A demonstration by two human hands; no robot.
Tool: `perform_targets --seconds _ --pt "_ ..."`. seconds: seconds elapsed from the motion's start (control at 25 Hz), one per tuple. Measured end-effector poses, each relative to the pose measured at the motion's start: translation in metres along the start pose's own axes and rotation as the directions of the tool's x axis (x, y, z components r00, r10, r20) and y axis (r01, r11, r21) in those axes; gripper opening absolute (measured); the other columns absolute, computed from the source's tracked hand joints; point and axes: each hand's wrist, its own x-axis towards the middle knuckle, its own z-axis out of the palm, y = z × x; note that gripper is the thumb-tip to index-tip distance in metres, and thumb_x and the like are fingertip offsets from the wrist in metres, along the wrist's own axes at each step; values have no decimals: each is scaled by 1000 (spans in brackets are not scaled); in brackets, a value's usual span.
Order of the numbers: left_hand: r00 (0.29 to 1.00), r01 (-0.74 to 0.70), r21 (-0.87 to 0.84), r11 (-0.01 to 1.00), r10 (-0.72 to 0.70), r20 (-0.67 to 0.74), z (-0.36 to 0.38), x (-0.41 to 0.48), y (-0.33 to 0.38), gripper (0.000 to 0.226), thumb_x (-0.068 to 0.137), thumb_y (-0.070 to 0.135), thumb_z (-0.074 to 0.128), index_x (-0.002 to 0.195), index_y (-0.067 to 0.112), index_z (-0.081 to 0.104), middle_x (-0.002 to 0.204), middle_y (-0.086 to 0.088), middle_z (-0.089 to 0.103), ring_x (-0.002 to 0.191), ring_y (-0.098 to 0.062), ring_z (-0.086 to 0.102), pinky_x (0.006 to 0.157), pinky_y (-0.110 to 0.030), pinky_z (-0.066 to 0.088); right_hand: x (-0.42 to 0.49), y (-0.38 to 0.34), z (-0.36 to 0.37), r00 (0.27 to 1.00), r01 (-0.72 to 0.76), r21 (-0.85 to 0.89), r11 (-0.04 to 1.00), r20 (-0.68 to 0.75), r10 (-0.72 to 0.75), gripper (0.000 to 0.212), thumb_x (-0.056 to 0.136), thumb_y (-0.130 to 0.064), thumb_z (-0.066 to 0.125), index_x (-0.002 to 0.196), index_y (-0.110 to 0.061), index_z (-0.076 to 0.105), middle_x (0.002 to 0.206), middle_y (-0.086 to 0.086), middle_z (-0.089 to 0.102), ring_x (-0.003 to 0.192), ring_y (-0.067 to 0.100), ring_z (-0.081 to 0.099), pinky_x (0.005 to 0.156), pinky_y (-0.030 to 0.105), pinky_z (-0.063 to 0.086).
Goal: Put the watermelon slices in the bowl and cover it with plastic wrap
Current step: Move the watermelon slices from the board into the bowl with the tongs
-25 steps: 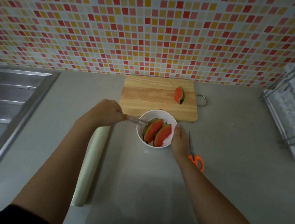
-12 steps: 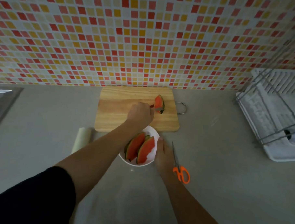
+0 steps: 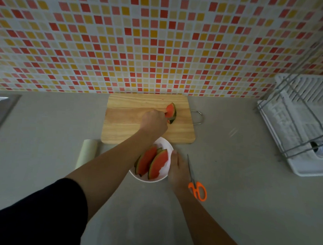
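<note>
- My left hand (image 3: 154, 120), clenched round a utensil (image 3: 166, 115), has left the bowl (image 3: 163, 143) and now reaches the last watermelon slice (image 3: 171, 110) on the cutting board (image 3: 130, 129) by the desk's back edge.
- My right hand (image 3: 177, 167) still grips the bowl's rim.
- The other slices (image 3: 147, 161) sit in the bowl, so I judge only this one remains before wrapping. The plastic wrap roll (image 3: 88, 150) lies untouched to the bowl's left.
</note>
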Motion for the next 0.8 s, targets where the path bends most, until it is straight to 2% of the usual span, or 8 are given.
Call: perform_targets --seconds 0.08,0.2,0.28,0.32,0.44,0.56,0.68,0.8 --pt "996 82 -189 979 -87 -18 -1 2 -19 29 94 25 45 83 6 63 72 -7 54 69 -24 53 52 -28 35 0 0 4 996 60 -98 993 -63 -67 33 99 -32 32 108 -17 59 86 -15 50 89 12 49 83 22 36" --pt "966 249 -529 811 -243 83 -4 0 -53 38 90 35 55 66 6 59 61 -8 48 64 -23 48 54 -28 33 -3 -1 8 990 41 -19 999 -136 -43 33 99 -33 33 93 -18 62 84 -8 58 85 15 56 78 25 37" --pt "964 228 -670 706 -263 51 -9 -14 -71 39 88 37 60 70 2 65 67 -9 52 67 -21 49 62 -29 35 -3 -3 7 989 34 24 999 -145 -30 34 98 -37 33 87 -22 62 81 -6 62 82 15 59 75 27 40" --pt "974 184 -690 700 -226 30 -12 -26 -78 36 89 36 62 77 3 71 72 -7 57 72 -19 52 66 -27 37 -2 -3 7 989 37 19 999 -141 -34 36 98 -38 32 87 -22 62 81 -6 63 83 15 59 75 27 42" --pt "990 -80 -618 782 -11 -143 -18 -80 -100 23 90 33 63 98 16 75 85 6 68 80 -9 60 67 -16 41 -2 0 9 992 13 39 999 -130 -8 43 95 -47 31 95 -22 65 92 -4 68 89 17 62 84 35 49" --pt "923 -358 -337 871 274 -272 -9 -123 -119 31 90 44 53 93 22 75 73 4 71 62 -11 64 57 -21 46 -4 -2 8 992 -29 51 998 -118 35 46 94 -49 29 100 -22 65 93 -3 65 91 18 60 85 35 47" --pt "881 -430 -74 900 401 -252 11 -140 -121 41 86 44 45 93 15 74 70 -4 71 54 -21 66 48 -26 53 -6 -5 7 993 -9 38 999 -114 13 42 96 -47 28 90 -25 63 87 -5 64 90 18 61 82 33 46" --pt "873 -432 76 899 437 -215 19 -148 -112 49 85 47 40 93 11 72 68 -6 69 49 -24 65 41 -29 52 -7 -5 10 994 -2 35 999 -113 6 44 93 -50 27 86 -26 64 90 -3 67 92 19 62 89 40 49"
